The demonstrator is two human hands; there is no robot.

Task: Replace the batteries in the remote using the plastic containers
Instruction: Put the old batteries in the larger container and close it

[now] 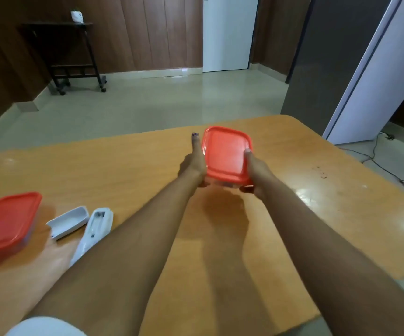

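Both hands, left hand (193,163) and right hand (254,170), clasp red-lidded container (226,155) at 12 o'clock; steady base, peel lid from one corner.

— What does the room hold beyond the work itself?

— A glossy orange-brown wooden table (317,190) with a rounded far corner. Past it, a pale polished tile floor (162,103) and dark brown wood-panelled walls (147,32).

— Anything against them?

— A black metal cart on castors (75,59) with a small white object (77,16) on top, a white door (227,32), and a black cable (387,170) lying on the floor at right.
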